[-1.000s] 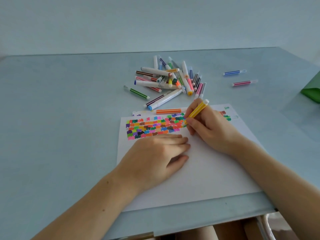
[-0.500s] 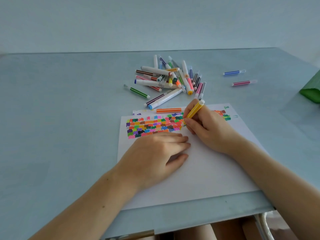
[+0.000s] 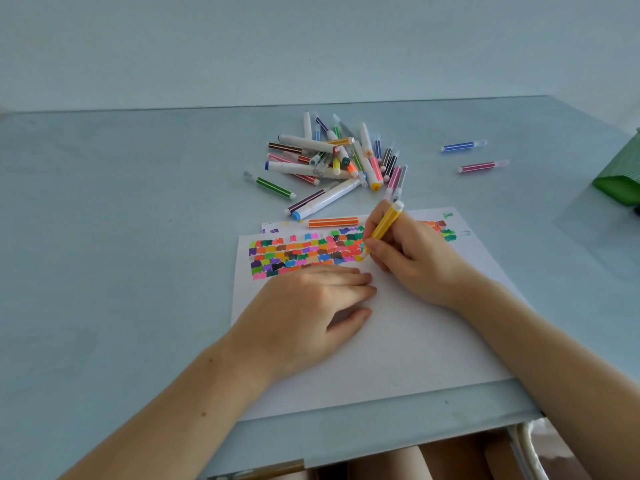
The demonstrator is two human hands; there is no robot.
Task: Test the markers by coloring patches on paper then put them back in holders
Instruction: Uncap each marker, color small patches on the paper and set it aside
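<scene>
Right hand [image 3: 412,258] pinching yellow marker [image 3: 385,224] tip-down on paper [image 3: 398,344], left hand [image 3: 304,313] spread flat on paper, marker pile [image 3: 336,157] beyond paper on table [image 3: 121,237].

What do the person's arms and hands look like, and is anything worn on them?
Both forearms are bare up to the frame edge: no sleeves show. The left hand and the right hand carry no gloves, and no rings, watch or bracelets are visible. The nails look short and unpainted, as far as the picture lets one tell. A small dark spot sits on the left forearm.
</scene>
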